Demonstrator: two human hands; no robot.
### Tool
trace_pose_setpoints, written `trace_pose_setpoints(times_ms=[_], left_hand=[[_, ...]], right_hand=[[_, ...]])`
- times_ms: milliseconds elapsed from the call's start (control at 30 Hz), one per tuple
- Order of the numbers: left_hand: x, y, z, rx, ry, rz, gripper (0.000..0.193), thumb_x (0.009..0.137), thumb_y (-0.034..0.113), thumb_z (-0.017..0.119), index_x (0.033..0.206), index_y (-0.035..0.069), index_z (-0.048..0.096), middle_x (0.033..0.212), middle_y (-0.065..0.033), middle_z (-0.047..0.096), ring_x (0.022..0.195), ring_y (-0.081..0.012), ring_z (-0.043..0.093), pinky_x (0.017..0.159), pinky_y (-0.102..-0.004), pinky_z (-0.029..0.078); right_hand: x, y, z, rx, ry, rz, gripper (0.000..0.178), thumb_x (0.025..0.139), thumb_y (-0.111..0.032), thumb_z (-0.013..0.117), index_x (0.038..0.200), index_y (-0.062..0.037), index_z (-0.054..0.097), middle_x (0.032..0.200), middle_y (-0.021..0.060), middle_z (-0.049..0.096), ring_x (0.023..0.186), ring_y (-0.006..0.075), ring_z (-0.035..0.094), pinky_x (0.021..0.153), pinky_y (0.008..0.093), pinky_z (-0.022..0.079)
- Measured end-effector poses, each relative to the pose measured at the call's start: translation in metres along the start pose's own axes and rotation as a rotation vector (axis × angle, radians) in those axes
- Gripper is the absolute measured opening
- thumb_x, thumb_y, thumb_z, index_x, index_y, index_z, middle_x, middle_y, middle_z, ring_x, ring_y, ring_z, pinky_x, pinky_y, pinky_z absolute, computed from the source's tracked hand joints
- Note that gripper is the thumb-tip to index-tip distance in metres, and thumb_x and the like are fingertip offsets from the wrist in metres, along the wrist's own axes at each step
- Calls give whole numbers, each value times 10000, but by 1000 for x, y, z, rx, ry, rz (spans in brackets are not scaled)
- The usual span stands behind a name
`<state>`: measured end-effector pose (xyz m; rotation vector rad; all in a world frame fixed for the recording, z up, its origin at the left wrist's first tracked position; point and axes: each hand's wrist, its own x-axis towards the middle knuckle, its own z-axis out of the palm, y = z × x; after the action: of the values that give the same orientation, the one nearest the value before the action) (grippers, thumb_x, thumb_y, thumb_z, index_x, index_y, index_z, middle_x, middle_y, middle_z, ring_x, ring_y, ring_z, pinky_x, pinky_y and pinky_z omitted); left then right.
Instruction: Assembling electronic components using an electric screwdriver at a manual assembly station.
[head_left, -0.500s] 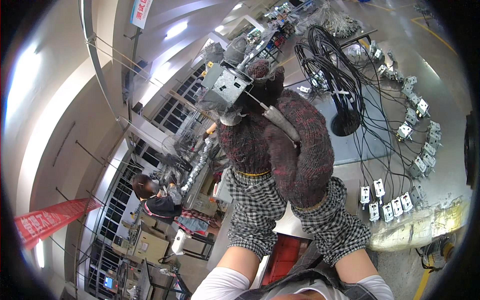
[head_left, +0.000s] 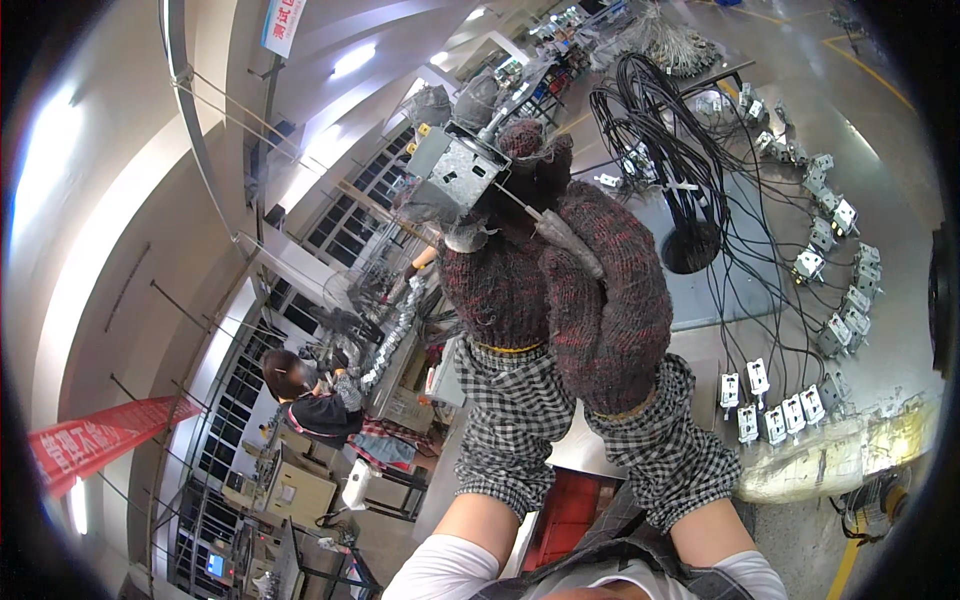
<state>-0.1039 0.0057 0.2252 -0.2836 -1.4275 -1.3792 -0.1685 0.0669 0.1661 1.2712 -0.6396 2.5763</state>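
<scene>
My left hand (head_left: 492, 290), in a dark knitted glove flecked with red, holds a small silver metal box (head_left: 457, 170) with slots cut in its face. Worn grey coverings wrap the fingertips around that box. My right hand (head_left: 615, 300), gloved alike, is closed on a thin-shafted hand tool (head_left: 570, 243) with a grey wrapped handle. The shaft's tip meets the lower right edge of the box; whether it sits inside an opening I cannot tell. Checked sleeve covers reach over both forearms.
Black cables (head_left: 655, 120) bundle through a round hole in the metal table (head_left: 730, 330). Similar small metal boxes (head_left: 795, 412) line its right side, beside a plastic-wrapped edge (head_left: 840, 460). Another person (head_left: 320, 405) works at a bench on the left.
My right hand and the tool's handle have shifted slightly to the right, and the handle looks turned a little. The metal box has tilted slightly in my left hand.
</scene>
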Motion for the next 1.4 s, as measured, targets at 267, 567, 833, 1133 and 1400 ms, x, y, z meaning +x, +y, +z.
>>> trace_pose_setpoints(times_ms=[267,567,833,1133,1400], left_hand=[[1,3,1,2,-51,-1,604,883,278,673,1373,3,450,1282,-235,572,1240,-358,531,1143,-561,328],[-2,7,4,65,82,-66,580,913,286,636,1376,-5,445,1286,-235,571,1242,-370,527,1137,-560,337],[-3,1,-34,-173,-63,-57,604,923,318,622,1397,-1,428,1336,-253,530,1251,-388,517,1121,-560,360],[0,8,-1,123,-88,22,646,900,291,650,1418,5,392,1330,-253,530,1231,-388,531,1126,-571,346],[6,3,-4,-73,2,-14,553,945,328,587,1402,49,450,1337,-221,542,1249,-366,523,1148,-562,309]], right_hand=[[-1,2,0,-52,-28,-71,304,928,-74,621,1209,35,578,1187,226,618,1107,372,604,980,453,461],[-3,1,3,3,7,-35,329,919,-64,630,1227,32,562,1177,227,618,1093,366,609,976,450,459],[0,0,-4,-32,-73,-46,280,932,-66,613,1196,24,589,1208,238,608,1108,365,602,969,440,467],[-1,1,-1,-41,-66,-14,276,940,-41,590,1212,8,606,1225,224,604,1125,362,596,981,433,464],[0,1,1,-18,-51,-34,292,946,-48,582,1231,15,595,1239,224,597,1148,370,586,1001,442,458]])
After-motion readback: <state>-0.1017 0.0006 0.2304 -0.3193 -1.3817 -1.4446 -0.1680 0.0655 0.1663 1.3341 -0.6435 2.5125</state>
